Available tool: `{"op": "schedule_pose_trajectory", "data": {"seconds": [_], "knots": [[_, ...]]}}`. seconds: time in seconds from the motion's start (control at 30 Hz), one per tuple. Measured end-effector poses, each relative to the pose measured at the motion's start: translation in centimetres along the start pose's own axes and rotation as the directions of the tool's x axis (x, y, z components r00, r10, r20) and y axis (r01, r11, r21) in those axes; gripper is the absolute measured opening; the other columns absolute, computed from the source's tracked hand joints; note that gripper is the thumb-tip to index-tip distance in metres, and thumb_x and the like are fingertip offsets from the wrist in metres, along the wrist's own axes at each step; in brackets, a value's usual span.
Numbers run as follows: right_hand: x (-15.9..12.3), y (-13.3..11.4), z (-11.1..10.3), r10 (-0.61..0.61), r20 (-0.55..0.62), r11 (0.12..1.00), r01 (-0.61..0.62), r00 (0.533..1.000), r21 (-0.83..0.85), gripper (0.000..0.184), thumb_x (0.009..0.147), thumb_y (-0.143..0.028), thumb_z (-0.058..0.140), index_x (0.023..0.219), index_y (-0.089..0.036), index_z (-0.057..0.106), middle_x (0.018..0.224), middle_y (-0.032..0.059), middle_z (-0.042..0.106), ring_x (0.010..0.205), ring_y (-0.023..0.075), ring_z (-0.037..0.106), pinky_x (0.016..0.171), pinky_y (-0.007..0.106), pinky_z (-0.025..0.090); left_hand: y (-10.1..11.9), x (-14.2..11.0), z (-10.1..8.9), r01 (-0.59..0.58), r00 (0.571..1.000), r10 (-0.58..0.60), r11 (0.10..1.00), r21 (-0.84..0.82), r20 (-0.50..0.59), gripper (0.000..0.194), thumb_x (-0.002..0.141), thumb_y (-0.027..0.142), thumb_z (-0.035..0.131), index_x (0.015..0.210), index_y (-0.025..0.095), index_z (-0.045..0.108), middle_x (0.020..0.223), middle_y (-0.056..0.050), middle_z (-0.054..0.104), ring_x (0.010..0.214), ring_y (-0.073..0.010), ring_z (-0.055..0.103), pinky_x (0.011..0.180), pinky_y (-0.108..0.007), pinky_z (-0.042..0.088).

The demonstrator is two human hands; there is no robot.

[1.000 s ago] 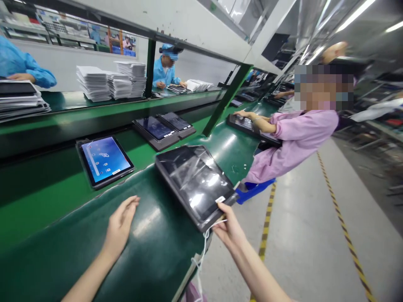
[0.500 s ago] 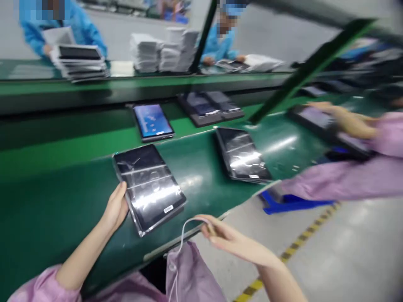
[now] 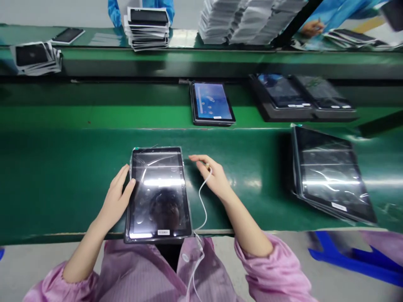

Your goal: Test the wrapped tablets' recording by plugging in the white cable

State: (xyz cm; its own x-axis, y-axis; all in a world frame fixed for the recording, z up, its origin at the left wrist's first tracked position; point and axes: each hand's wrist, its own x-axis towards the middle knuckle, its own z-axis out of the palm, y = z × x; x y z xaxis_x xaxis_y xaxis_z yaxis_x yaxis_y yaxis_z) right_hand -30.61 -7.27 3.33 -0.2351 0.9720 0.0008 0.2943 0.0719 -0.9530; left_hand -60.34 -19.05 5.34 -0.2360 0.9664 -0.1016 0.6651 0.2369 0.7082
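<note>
A dark tablet in clear film (image 3: 158, 193) lies upright on the green bench (image 3: 63, 176) right in front of me. My left hand (image 3: 118, 197) grips its left edge, thumb on the screen. My right hand (image 3: 211, 176) hovers just right of the tablet's top corner, fingers curled on the plug end of a thin white cable (image 3: 203, 207) that runs down to my lap.
A second film-wrapped tablet stack (image 3: 330, 174) lies to the right. On the belt behind are a lit tablet (image 3: 211, 102) and two dark tablets on a tray (image 3: 302, 98). Stacks of tablets (image 3: 147, 27) and papers (image 3: 239, 19) sit on the far bench, with blue-sleeved workers.
My view swung left and down. The tablet was pulled in front of me and turned upright, and my right hand brought the cable end up beside it.
</note>
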Motion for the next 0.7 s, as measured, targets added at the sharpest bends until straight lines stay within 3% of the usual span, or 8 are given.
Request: {"op": "schedule_pose_trajectory", "data": {"seconds": [0.13, 0.27, 0.4, 0.5, 0.6, 0.7], "knots": [[1.6, 0.9, 2.1, -0.011, 0.048, 0.989, 0.004, 0.999, 0.148, 0.018, 0.090, -0.039, 0.052, 0.102, -0.025, 0.056, 0.119, 0.0084, 0.071, 0.075, 0.0183, 0.062, 0.066, 0.031, 0.050, -0.4, 1.4, 1.0, -0.029, 1.000, 0.029, 0.997, -0.070, -0.005, 0.070, 0.101, 0.061, 0.038, 0.158, 0.021, 0.038, 0.165, -0.011, 0.037, 0.155, -0.0281, 0.031, 0.129, -0.056, 0.018], [1.0, 0.9, 2.3, 0.024, 0.081, 0.961, -0.045, 0.996, 0.272, 0.015, 0.086, -0.033, 0.054, 0.098, -0.026, 0.049, 0.105, 0.0049, 0.073, 0.052, 0.0109, 0.045, 0.051, 0.025, 0.038, -0.4, 1.8, 1.3, -0.010, 1.000, 0.009, 0.998, -0.057, -0.016, 0.071, 0.100, 0.061, 0.038, 0.158, 0.019, 0.039, 0.164, -0.010, 0.035, 0.157, -0.0283, 0.024, 0.130, -0.057, 0.006], [0.9, 0.6, 2.1, 0.059, 0.132, 0.925, -0.103, 0.990, 0.366, 0.016, 0.082, -0.032, 0.055, 0.092, -0.025, 0.044, 0.088, 0.0003, 0.070, 0.045, 0.0077, 0.031, 0.046, 0.023, 0.025, -0.1, 1.9, 0.9, -0.008, 1.000, 0.010, 0.997, -0.079, 0.023, 0.072, 0.099, 0.060, 0.041, 0.156, 0.016, 0.043, 0.162, -0.012, 0.038, 0.155, -0.0283, 0.031, 0.130, -0.056, 0.007], [0.7, 0.3, 2.0, 0.081, 0.189, 0.899, -0.154, 0.979, 0.410, 0.023, 0.078, -0.031, 0.058, 0.095, -0.025, 0.045, 0.108, 0.0034, 0.071, 0.044, 0.0056, 0.028, 0.043, 0.023, 0.022, 0.0, 2.1, 0.4, -0.002, 0.998, 0.008, 0.994, -0.112, 0.057, 0.071, 0.098, 0.059, 0.042, 0.154, 0.016, 0.045, 0.161, -0.012, 0.038, 0.154, -0.0278, 0.033, 0.130, -0.054, 0.007], [-0.4, 0.3, 1.6, 0.073, 0.165, 0.940, -0.123, 0.984, 0.319, 0.026, 0.084, -0.035, 0.060, 0.107, -0.027, 0.049, 0.125, 0.0066, 0.067, 0.046, 0.0070, 0.034, 0.043, 0.025, 0.027, -0.1, 1.7, 0.1, -0.006, 0.994, 0.021, 0.990, -0.138, 0.105, 0.066, 0.101, 0.057, 0.037, 0.156, 0.020, 0.042, 0.164, -0.008, 0.034, 0.156, -0.0247, 0.027, 0.130, -0.053, 0.006], [-2.7, 0.5, 0.0, -0.010, 0.024, 0.999, 0.009, 1.000, 0.053, 0.027, 0.094, -0.040, 0.059, 0.117, -0.027, 0.052, 0.101, 0.0039, 0.069, 0.059, 0.0136, 0.050, 0.052, 0.027, 0.040, -0.5, 0.5, 0.0, -0.054, 0.989, 0.069, 0.992, -0.114, 0.134, 0.063, 0.105, 0.054, 0.035, 0.158, 0.022, 0.038, 0.168, -0.006, 0.028, 0.158, -0.0221, 0.021, 0.131, -0.050, 0.008]]}}
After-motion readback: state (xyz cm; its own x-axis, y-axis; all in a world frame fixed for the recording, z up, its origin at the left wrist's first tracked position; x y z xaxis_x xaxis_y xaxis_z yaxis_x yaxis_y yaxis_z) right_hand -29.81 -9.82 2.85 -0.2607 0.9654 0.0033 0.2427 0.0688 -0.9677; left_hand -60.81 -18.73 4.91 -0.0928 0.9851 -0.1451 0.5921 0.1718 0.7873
